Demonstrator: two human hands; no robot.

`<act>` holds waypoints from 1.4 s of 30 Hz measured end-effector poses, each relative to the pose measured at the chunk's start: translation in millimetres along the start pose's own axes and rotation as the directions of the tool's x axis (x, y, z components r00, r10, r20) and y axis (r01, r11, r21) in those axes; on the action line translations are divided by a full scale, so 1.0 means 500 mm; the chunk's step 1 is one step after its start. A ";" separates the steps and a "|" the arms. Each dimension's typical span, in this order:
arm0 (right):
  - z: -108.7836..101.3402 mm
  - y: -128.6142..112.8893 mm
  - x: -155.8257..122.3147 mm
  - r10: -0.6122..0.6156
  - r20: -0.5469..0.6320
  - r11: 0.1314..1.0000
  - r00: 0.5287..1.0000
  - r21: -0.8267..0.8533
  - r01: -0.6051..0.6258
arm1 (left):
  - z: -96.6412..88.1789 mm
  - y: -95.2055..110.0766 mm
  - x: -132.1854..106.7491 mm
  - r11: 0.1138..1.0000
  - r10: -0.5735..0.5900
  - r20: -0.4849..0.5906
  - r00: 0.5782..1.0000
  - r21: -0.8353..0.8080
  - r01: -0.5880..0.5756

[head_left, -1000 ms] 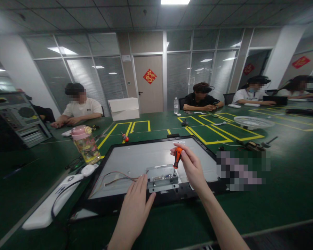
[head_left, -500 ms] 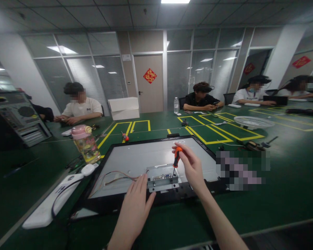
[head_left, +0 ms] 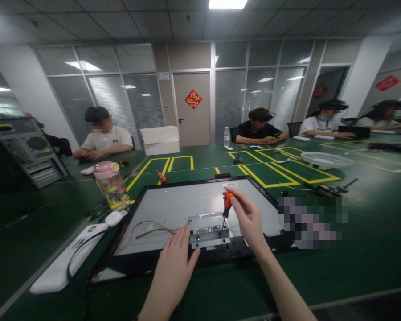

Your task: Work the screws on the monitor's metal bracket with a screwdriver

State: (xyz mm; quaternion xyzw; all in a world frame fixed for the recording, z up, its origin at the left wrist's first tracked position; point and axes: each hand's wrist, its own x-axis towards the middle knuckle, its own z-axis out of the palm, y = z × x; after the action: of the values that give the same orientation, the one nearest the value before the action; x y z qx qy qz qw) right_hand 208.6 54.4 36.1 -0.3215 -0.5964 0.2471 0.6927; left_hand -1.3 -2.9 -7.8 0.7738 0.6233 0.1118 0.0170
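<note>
A flat display panel (head_left: 187, 199) with a black frame lies back side up in front of me. Near its front edge sits a metal bracket (head_left: 210, 241) with a row of connectors and a small board. My right hand (head_left: 249, 211) grips an orange and black screwdriver (head_left: 227, 205) by its handle, and the blade points down at the right end of the bracket. My left hand (head_left: 177, 256) lies flat on the panel's frame, fingers stretched, with fingertips by the bracket's left side. Thin coloured wires (head_left: 150, 225) run left from the bracket.
Left of the panel are a white power bank-like block (head_left: 67, 263) with a black cable and a pink-lidded bottle (head_left: 112, 187). An open computer case (head_left: 30, 149) stands far left. Behind the panel lies a red-handled tool (head_left: 161, 178). Several people sit across the green table (head_left: 200, 160).
The view has shifted slightly. My right hand keeps hold of the screwdriver at the bracket with its grip barely altered, and my left hand stays in place.
</note>
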 end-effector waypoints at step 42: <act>0.001 0.008 0.001 0.098 0.065 0.978 0.993 0.179 -0.108 | -0.006 0.004 0.001 0.999 -0.004 0.032 0.999 0.032 0.003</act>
State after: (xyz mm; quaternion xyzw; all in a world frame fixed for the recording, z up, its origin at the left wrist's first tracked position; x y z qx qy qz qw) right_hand 208.5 57.6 33.5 -0.2803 -0.5731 0.3448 0.6886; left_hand 0.0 -3.3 -4.5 0.7746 0.6259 0.0894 0.0150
